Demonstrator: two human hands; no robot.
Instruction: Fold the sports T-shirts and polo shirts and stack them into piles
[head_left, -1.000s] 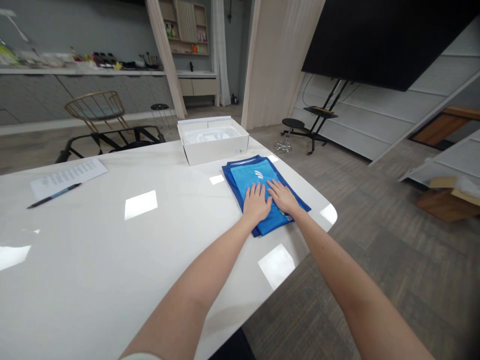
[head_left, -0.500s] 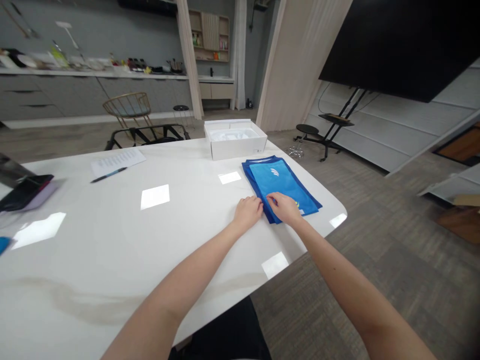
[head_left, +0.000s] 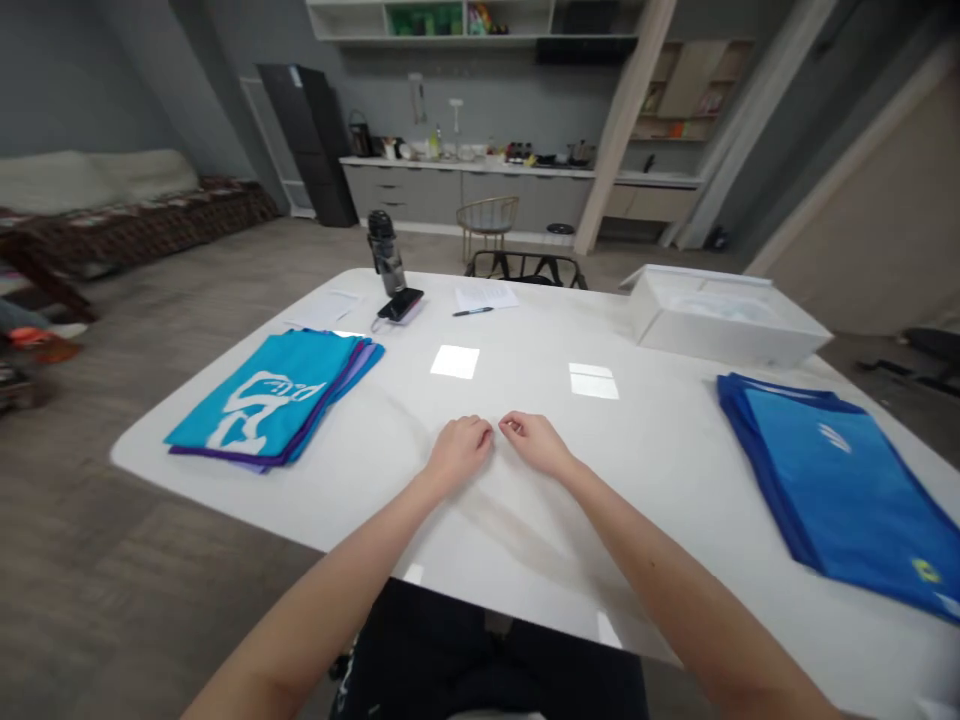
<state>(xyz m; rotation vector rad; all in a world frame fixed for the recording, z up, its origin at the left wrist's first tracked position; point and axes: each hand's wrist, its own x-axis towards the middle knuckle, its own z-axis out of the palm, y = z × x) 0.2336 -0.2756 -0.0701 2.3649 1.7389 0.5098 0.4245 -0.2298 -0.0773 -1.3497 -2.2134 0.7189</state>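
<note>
My left hand and my right hand rest close together on the white table, holding nothing, their fingers relaxed and slightly curled. A folded stack of blue shirts with darker blue edging lies at the right, beyond my right hand's reach of touch. To the left lies a folded turquoise stack with a large white print and purple layers beneath. Neither hand touches either stack.
An open white box stands at the table's far right. A black bottle, a phone, a paper sheet and a pen lie at the far edge. A black chair stands beyond.
Both hands have left the blue stack and come together on the bare tabletop. The view has swung left, moving the stack to the right and bringing the turquoise stack and bottle into sight.
</note>
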